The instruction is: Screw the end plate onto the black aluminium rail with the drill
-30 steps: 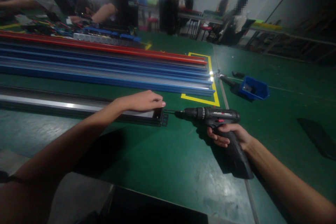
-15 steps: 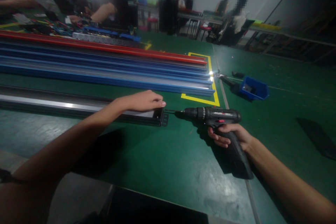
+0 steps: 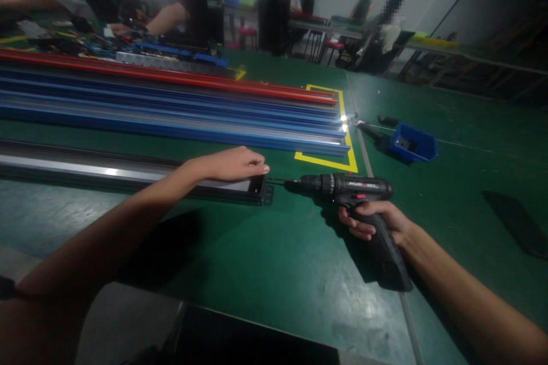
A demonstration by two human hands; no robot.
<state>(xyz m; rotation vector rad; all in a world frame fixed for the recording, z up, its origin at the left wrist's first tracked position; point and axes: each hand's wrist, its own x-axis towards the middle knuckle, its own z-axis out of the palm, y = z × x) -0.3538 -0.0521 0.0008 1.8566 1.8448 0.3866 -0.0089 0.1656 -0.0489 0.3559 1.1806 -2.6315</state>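
Observation:
My right hand is wrapped round the handle of a black cordless drill, which points left. Its long thin bit reaches the end of a long black metal profile with a shiny strip along its middle. Over that end lies my left hand, fingers curled down against the far side and thumb side near the bit's tip; some of its fingers are hidden. A small slotted black end plate sticks out from the profile's end, just below the bit.
Blue profiles and a red profile lie parallel behind, ending inside a yellow tape outline. A blue bin with small parts stands at the right. Co-workers handle wires and parts at the back left. The green table's front edge runs below.
Hardly anything differs: both hands, the drill and the black profile keep their places. The view has shifted very slightly, and a person at the back left has moved an arm a little.

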